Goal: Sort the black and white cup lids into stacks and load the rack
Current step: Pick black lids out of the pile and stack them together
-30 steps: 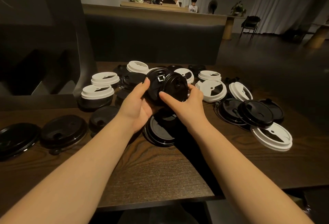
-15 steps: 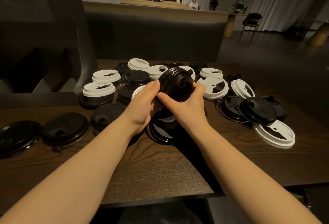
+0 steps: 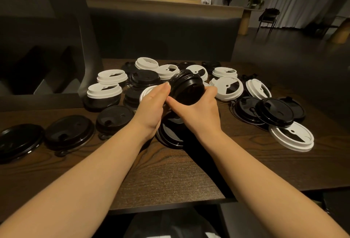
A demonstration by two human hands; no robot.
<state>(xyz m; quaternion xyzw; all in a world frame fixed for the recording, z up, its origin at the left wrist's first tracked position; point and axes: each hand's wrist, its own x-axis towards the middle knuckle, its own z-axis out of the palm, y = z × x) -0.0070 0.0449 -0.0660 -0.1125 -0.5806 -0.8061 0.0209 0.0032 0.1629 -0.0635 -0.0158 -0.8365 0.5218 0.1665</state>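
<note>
— 2 hands on what, and is there any writing on it?

— My left hand (image 3: pixel 151 105) and right hand (image 3: pixel 198 111) each curl a grip round a small stack of black lids (image 3: pixel 187 88), tilted on edge above the desk (image 3: pixel 170 177). I can read no writing on them; they are glossy, ridged at the rims.

— And the others?

— Black lids (image 3: pixel 69 131) lie left, white lids (image 3: pixel 291 136) and black mixed behind and right, another black lid (image 3: pixel 170 135) under my wrists.
</note>
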